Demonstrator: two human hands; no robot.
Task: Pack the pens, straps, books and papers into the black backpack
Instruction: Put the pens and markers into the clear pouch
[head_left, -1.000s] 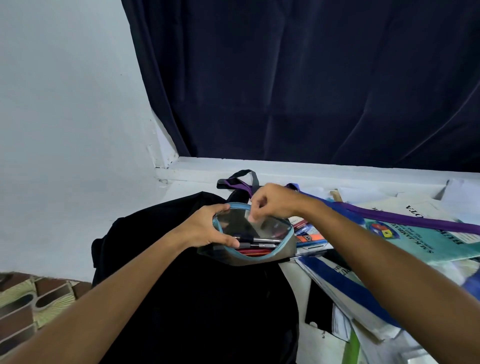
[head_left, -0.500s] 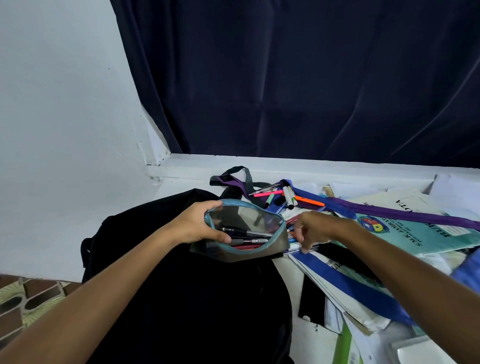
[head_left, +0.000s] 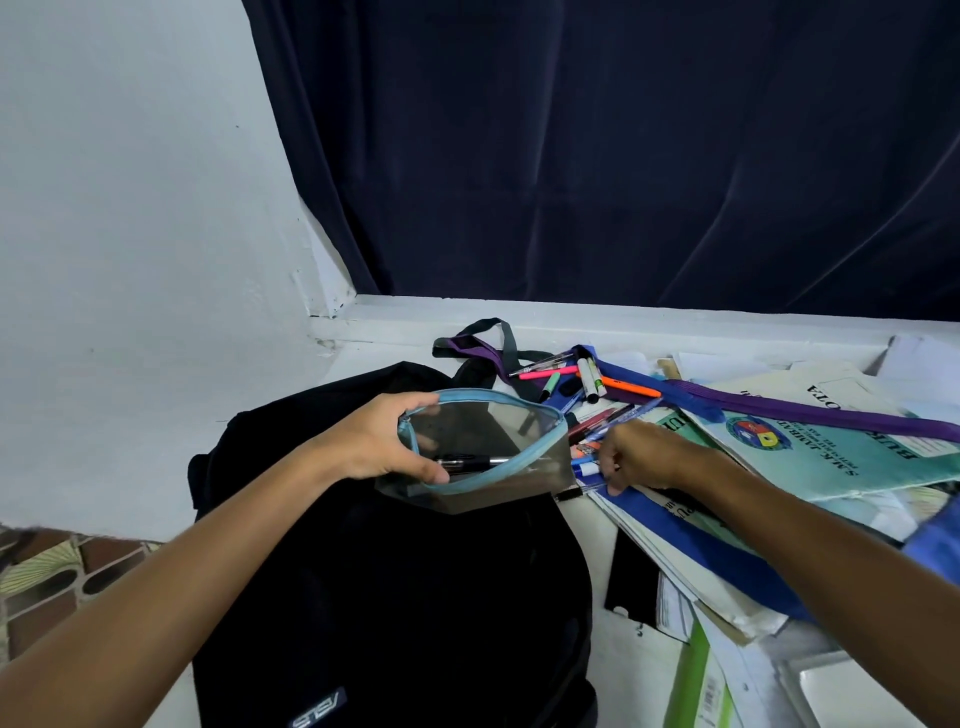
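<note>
Fingertips of right hand (head_left: 641, 460) curled under, grip unclear among pens (head_left: 597, 431); left hand (head_left: 384, 441) pinching pouch (head_left: 488, 447) rim.

both forearms are bare from the bottom edge of the view up to the wrists, with no sleeve, cuff or glove showing on either. the left hand (head_left: 382, 441) carries no ring, watch or band, and its wrist is bare as well. the right hand (head_left: 636, 457) is likewise unadorned, with nothing worn on the wrist or the fingers that show. the nails that can be seen, on the left thumb and forefinger, are short and unpainted. the arms are slim, with smooth skin and no visible marks, tattoos or plasters. the right forearm lies in shadow, so its fine detail cannot be made out.
</note>
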